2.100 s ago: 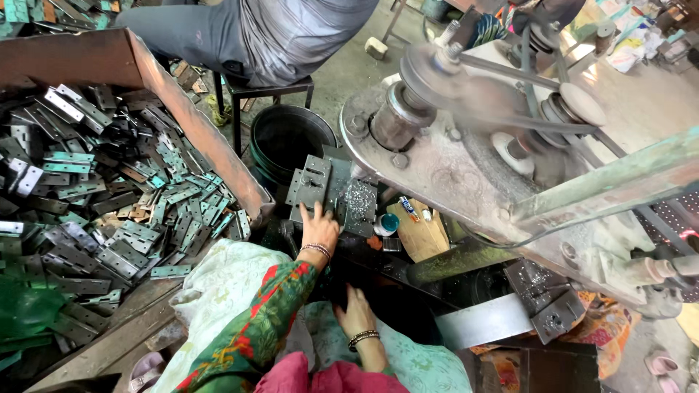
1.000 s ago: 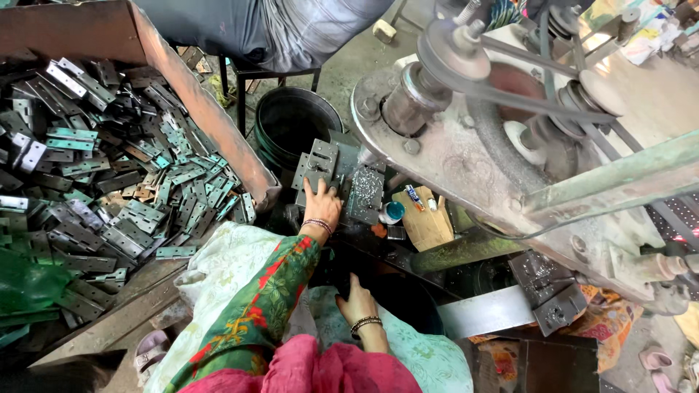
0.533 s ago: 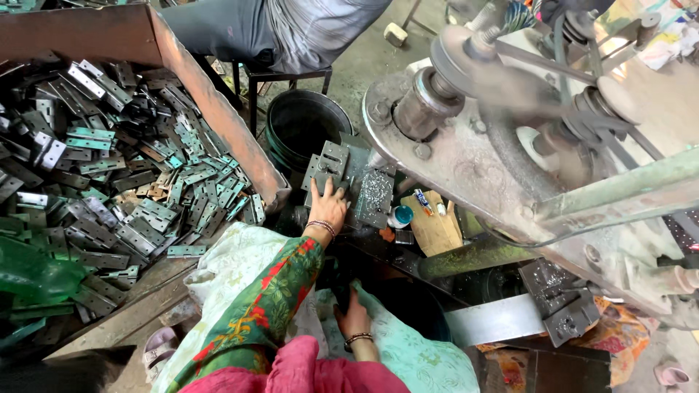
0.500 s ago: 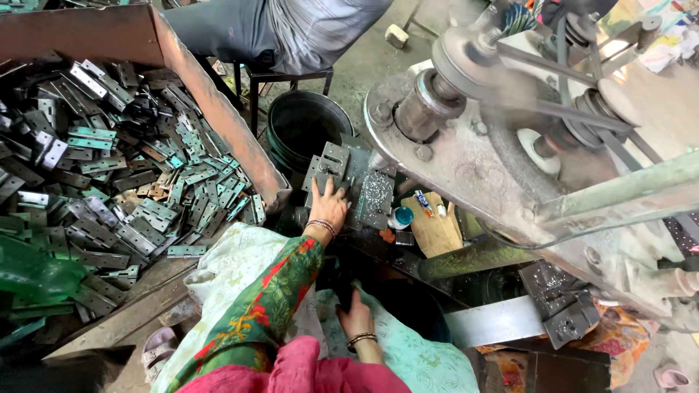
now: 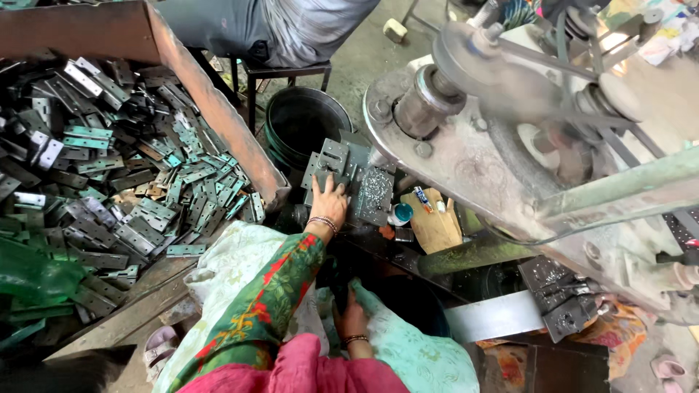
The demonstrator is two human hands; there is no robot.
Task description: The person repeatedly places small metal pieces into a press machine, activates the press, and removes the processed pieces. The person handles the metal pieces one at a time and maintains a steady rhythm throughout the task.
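Observation:
My left hand [image 5: 329, 204] reaches forward in a floral sleeve and rests its fingers on a grey metal hinge plate [image 5: 333, 156] lying on the dark die bed [image 5: 373, 193] of the press. The fingertips pinch the plate's near edge. My right hand [image 5: 351, 319], with a bangle at the wrist, stays low by my lap over pale green cloth. Its fingers curl into a dark gap, and what they hold is hidden.
A rusty wooden bin [image 5: 218, 116] full of several grey and green hinge plates [image 5: 109, 167] fills the left. A black bucket [image 5: 306, 120] stands behind the die. The press flywheel and belt [image 5: 473, 65] spin on the right. Another person [image 5: 291, 25] sits at the top. A wooden block [image 5: 431, 222] lies beside the die.
My left hand stays at the die bed, fingers shifting slightly on the plate. My right hand remains low by the lap. The view has drifted a little.

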